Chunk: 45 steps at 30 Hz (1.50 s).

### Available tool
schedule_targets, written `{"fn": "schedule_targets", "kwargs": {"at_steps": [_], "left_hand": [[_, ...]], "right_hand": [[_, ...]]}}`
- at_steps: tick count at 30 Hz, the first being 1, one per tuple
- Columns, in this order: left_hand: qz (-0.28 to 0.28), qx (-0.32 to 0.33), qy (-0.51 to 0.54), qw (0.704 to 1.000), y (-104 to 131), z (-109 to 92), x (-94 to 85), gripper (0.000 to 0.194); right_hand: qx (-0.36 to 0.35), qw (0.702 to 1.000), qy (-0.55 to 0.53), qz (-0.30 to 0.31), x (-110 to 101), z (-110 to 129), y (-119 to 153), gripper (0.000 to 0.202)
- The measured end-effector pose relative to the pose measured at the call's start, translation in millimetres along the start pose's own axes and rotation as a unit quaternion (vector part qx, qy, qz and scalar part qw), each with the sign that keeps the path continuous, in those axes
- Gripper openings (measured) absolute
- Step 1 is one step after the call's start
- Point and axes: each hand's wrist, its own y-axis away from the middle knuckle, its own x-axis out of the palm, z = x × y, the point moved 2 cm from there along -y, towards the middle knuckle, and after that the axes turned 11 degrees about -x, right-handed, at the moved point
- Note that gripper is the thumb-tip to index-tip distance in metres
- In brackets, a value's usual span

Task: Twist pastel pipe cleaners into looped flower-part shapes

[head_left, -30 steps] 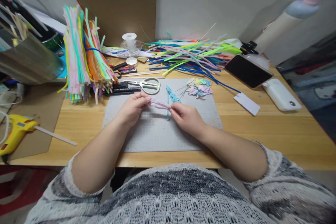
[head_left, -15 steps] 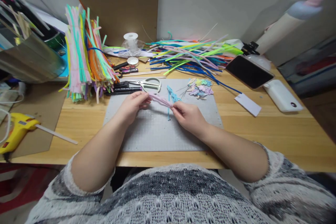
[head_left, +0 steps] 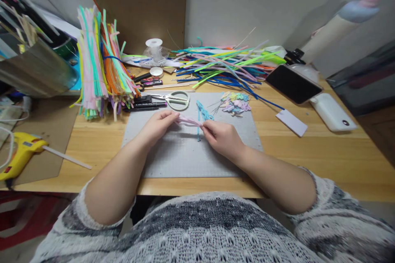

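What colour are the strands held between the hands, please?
The strands are pale pinkish-lilac, best seen in the head view.

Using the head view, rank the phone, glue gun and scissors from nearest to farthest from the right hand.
From the right hand:
1. Scissors: ahead and to its left.
2. Phone: ahead and to its right.
3. Glue gun: at the far left of the view.

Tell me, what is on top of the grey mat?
The mat carries a blue shape, pastel shapes and, partly, scissors and pens. Spots beneath the left hand and right hand are hidden.
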Motion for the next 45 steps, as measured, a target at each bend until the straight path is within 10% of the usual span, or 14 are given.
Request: {"fn": "schedule_targets", "kwargs": {"at_steps": [26, 34, 38, 45], "left_hand": [[0.007, 0.019, 0.0, 1.0, 1.7, 1.0, -2.8, 0.025], [-0.056, 0.158, -0.147, 0.975, 9.1, -15.7, -9.6, 0.018], [0.006, 0.098, -0.017, 0.995, 7.2, -11.3, -11.5, 0.021], [0.019, 0.001, 0.144, 0.989, -0.6, 1.9, -0.7, 0.023]], "right_hand": [[0.068, 0.973, -0.217, 0.032, 3.5, -0.1, -3.9, 0.015], [0.182, 0.822, -0.527, 0.117, 4.3, 1.0, -10.7, 0.027], [0.193, 0.783, -0.582, 0.11, 2.9, -0.2, -12.9, 0.026], [0.159, 0.84, -0.517, 0.046, 7.3, 1.7, -10.0, 0.024]]}}
